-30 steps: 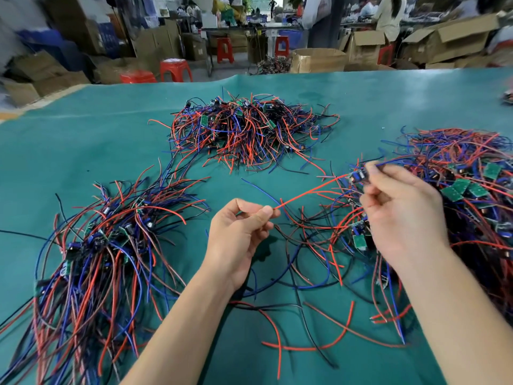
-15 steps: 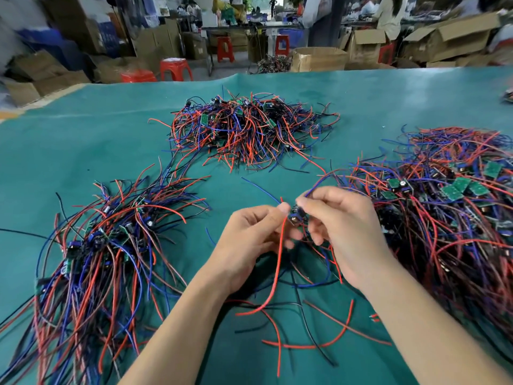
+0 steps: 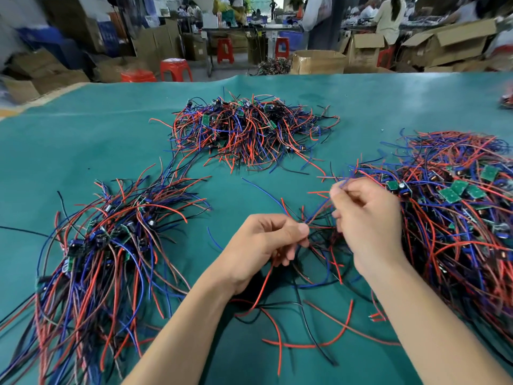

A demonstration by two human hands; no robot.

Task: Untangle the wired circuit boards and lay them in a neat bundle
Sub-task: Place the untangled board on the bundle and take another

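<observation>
Red, blue and black wires with small green circuit boards lie in three heaps on the teal table (image 3: 83,140). The tangled heap (image 3: 455,215) is on the right, a combed bundle (image 3: 102,245) is on the left, and a third heap (image 3: 247,129) lies at the back centre. My left hand (image 3: 261,245) pinches wires between thumb and fingers at the table's middle; a red wire (image 3: 261,287) hangs below it. My right hand (image 3: 366,218) is raised beside the right heap and pinches a blue wire (image 3: 319,212) that runs down to my left fingertips. The board on these wires is hidden.
Loose red and black wire pieces (image 3: 305,337) lie on the table in front of my arms. Beyond the far edge stand cardboard boxes (image 3: 319,61), red stools (image 3: 175,69) and people at other tables.
My right hand has lifted up and to the right, drawing a blue wire out from my left hand. My left hand stayed low at the centre, still holding wires.
</observation>
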